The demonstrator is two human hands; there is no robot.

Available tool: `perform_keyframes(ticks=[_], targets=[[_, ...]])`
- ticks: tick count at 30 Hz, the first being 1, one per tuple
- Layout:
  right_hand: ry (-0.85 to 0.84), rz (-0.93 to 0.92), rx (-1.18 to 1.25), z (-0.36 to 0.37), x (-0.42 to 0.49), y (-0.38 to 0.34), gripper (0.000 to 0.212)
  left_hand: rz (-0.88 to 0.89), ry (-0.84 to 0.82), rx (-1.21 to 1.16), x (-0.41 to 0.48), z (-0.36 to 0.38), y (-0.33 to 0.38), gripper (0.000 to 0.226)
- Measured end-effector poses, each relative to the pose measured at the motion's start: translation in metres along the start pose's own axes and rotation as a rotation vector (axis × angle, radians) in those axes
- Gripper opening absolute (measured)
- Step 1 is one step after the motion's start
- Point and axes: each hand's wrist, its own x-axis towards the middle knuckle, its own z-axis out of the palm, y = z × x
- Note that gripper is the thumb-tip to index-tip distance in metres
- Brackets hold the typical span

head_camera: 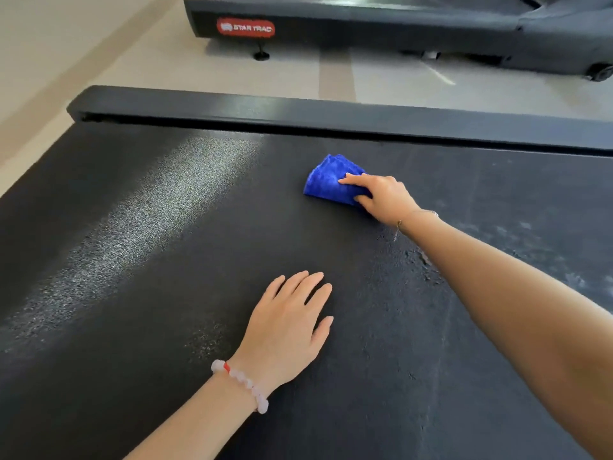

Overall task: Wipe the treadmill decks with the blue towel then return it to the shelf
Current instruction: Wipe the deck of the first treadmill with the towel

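A black treadmill deck (166,260) fills most of the head view. A folded blue towel (326,179) lies on the belt near its far side rail. My right hand (381,197) is on the towel's right end, index finger stretched across the top and thumb curled round its near edge, gripping it against the belt. My left hand (292,323) lies flat on the belt nearer to me, fingers straight and spread, holding nothing. Pale dusty smears mark the belt on the right of my right arm.
A raised black side rail (298,111) borders the deck's far edge. Beyond a strip of pale floor (298,71) stands a second treadmill (365,24) with a red logo plate. The shelf is not in view.
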Motion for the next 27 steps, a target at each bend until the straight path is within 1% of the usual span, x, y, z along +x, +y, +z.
perform_keyframes(ticks=[9, 13, 17, 21, 27], targets=[[0.013, -0.051, -0.047, -0.004, 0.062, 0.016, 0.047, -0.111, -0.002, 0.029, 0.015, 0.003, 0.004, 0.047], [0.036, -0.07, -0.065, -0.004, 0.098, 0.019, 0.048, -0.122, -0.003, 0.036, 0.018, 0.003, 0.001, 0.045], [0.001, -0.037, -0.055, -0.009, 0.129, 0.023, 0.048, -0.115, -0.005, 0.034, 0.021, 0.004, -0.001, 0.044], [-0.03, -0.021, -0.037, -0.013, 0.136, 0.027, 0.049, -0.11, -0.012, 0.049, 0.026, 0.0, -0.004, 0.042], [-0.008, -0.06, -0.079, -0.017, 0.115, 0.029, 0.047, -0.151, -0.035, 0.044, 0.038, 0.0, 0.006, 0.045]])
